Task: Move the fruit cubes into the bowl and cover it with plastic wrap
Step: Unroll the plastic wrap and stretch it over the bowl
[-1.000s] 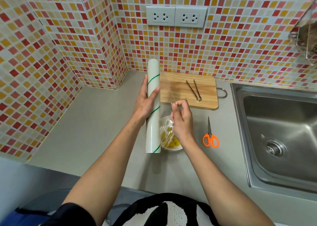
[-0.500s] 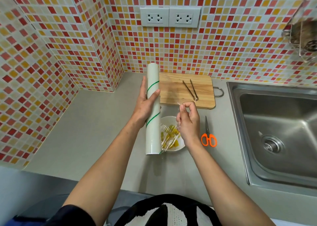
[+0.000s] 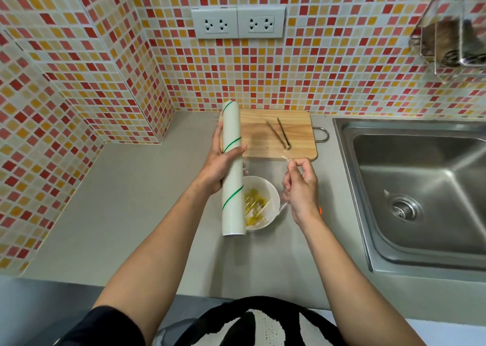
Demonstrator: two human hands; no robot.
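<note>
Surface: I see a plain grey countertop [image 3: 126, 209] running into a corner, with a steel sink [image 3: 410, 188] set into its right side.
Room: mosaic wall tiles [image 3: 342, 64] in red, orange and cream; a double socket [image 3: 238, 22] on the back wall above the work area.
Board: a wooden cutting board [image 3: 265, 132] lies against the back wall, metal tongs [image 3: 280, 135] resting on it, prongs spread toward the wall.
Roll, look: the plastic wrap roll [image 3: 232, 169] is a long white tube with thin green spiral stripes.
Roll, axis: I read its long axis as running away from me, far end over the board's left edge, near end beside the bowl.
Left hand [image 3: 221, 164]: wrapped round the roll's middle, thumb across the top.
Right hand [image 3: 299, 185]: thumb and fingertips pinched on the film's free edge, raised right of the bowl.
Film: the clear sheet [image 3: 265, 188] stretches from roll to right hand, above the bowl.
Bowl: a white bowl [image 3: 271, 195] sits on the counter between my two hands, yellow fruit cubes [image 3: 253, 203] inside, seen through the film.
</note>
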